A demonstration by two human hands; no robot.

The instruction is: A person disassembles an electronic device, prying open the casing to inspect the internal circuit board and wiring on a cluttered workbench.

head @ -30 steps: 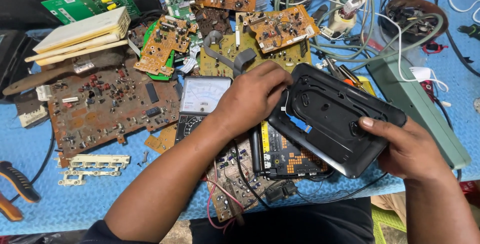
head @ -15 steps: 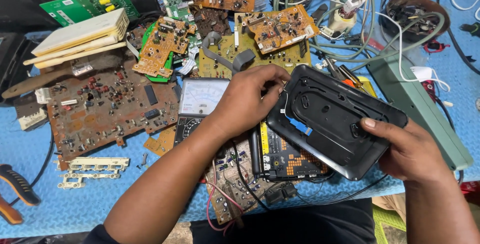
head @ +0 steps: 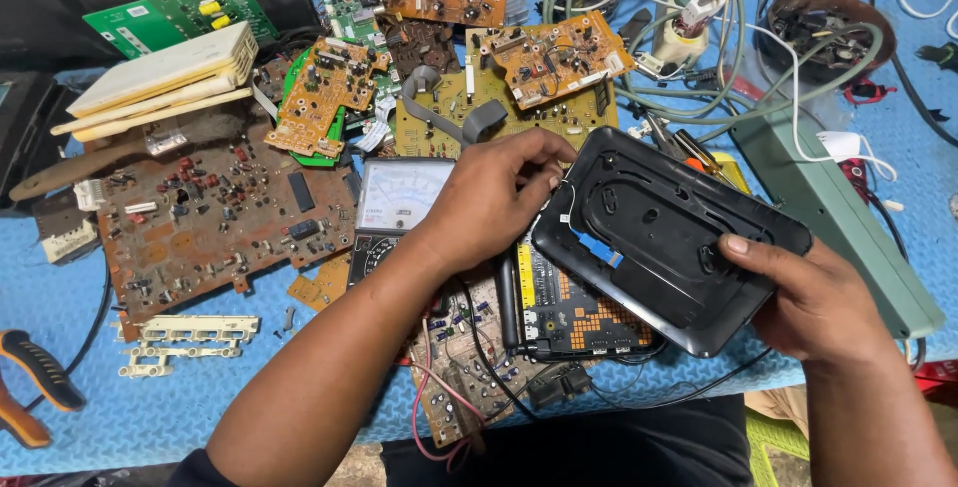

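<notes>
A black plastic cover panel (head: 659,233), rounded at the corners, is held tilted above the blue mat. My right hand (head: 808,307) grips its lower right edge, thumb on top. My left hand (head: 494,198) pinches the panel's upper left edge with the fingertips curled over it. Under the panel lies a black device with a yellow and orange circuit board (head: 574,312) exposed. An analogue multimeter (head: 394,203) lies just left of my left wrist, partly hidden by my forearm.
Circuit boards crowd the blue mat (head: 120,407): a large rusty brown one (head: 200,223) at left, orange ones (head: 554,53) at the back, a green one (head: 180,13) far left. Orange-handled pliers (head: 25,387) lie at the left edge. A green box (head: 838,213) and tangled cables (head: 679,68) sit right.
The black panel has tilted slightly and shifted a little; my left fingers have moved along its upper left edge. My right hand keeps its grip.
</notes>
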